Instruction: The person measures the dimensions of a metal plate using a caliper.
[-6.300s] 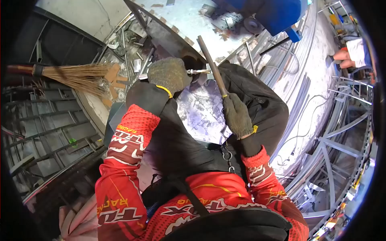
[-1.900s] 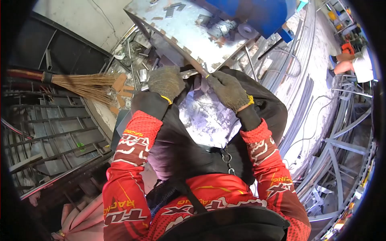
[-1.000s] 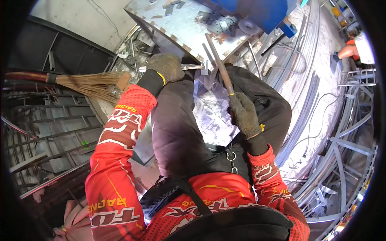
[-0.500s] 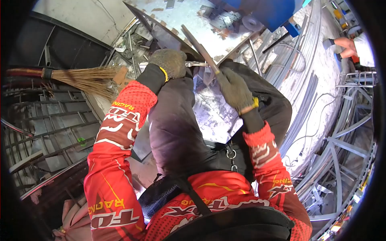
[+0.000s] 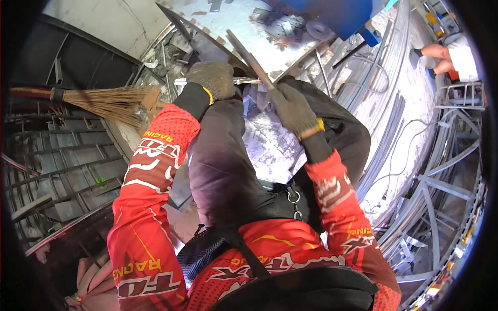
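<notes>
My left hand (image 5: pixel 213 81), in a grey-brown glove with a yellow cuff edge, is closed over my left knee around a metal tool. The tool's shiny jaw part (image 5: pixel 247 81) sticks out to the right of the fist. My right hand (image 5: pixel 293 110), gloved the same way, grips the near end of a long, flat, brownish bar (image 5: pixel 249 59). That bar slants up and to the left, passing close to the tool's tip; whether they touch I cannot tell. Between my legs lies a bright, scuffed surface (image 5: pixel 270 150).
A broom (image 5: pixel 106 98) lies at the left, above a metal grid (image 5: pixel 67 166). Ahead is a table (image 5: pixel 228 18) with small metal pieces and a blue object (image 5: pixel 337 13). Long metal strips (image 5: pixel 386 124) run down the right. Another person's legs (image 5: pixel 438 57) show at the upper right.
My right hand and the bar have shifted slightly left and up. My left hand stays closed at the knee. The whole view has shifted a little.
</notes>
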The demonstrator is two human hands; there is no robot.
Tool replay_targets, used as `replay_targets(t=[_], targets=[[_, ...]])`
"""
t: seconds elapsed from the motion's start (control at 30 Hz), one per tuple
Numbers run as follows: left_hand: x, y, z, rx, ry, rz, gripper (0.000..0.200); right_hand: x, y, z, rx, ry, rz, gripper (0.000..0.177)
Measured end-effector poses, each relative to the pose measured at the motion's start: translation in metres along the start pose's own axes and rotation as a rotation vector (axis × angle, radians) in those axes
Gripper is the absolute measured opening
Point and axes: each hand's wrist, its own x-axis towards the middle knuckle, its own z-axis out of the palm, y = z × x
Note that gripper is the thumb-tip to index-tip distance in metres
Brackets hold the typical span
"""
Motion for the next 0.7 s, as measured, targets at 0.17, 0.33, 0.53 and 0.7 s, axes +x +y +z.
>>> replay_targets(t=[0.17,0.33,0.53,0.7], targets=[[0.004,-0.005,0.009,-0.027,0.050,-0.020,0.035,-0.019,-0.009,-0.011,0.137,-0.020,0.058,0.034],[-0.002,-0.003,0.001,-0.017,0.020,-0.018,0.033,-0.060,-0.019,-0.025,0.199,-0.169,0.469,0.034],[-0.004,0.001,0.001,0.030,0.096,-0.020,0.031,0.007,-0.016,0.001,0.028,-0.044,-0.074,0.038],[-0.005,-0.002,0.008,0.060,0.147,-0.025,0.028,-0.037,-0.029,-0.022,0.227,-0.145,0.309,0.040]])
